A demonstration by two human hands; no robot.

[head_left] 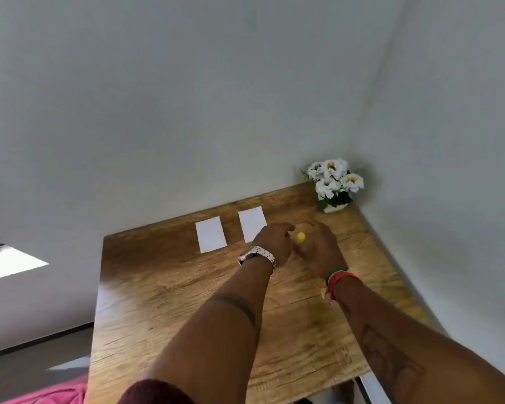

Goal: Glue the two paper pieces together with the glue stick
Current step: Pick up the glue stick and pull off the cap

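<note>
The glue stick (300, 237) is mostly hidden. Only a small yellow bit of it shows between the two hands, and the picture is blurry there. It sits toward the far right of the table (164, 287), just right of the two papers.

The left hand (276, 242) comes in from the left with its fingers curled by the yellow bit. Whether those fingers really pinch the glue stick is too hard to see. This hand also covers the near right corner of the right paper (252, 223). A silver watch (257, 256) is on that wrist.

The right hand (318, 246) is curled around the lower part of the glue stick and holds it. Red and green bands (340, 277) go round that wrist.

The left paper (210, 234) lies flat and in full view, just beside the right paper with a strip of wood between them. Both are white.

The table is brown wood and stands in a corner of pale walls. A small white pot of white flowers (334, 182) stands in the far right corner, near the hands but not touching them. A bit of pink cloth (53, 395) shows at the near left edge, cut off.
</note>
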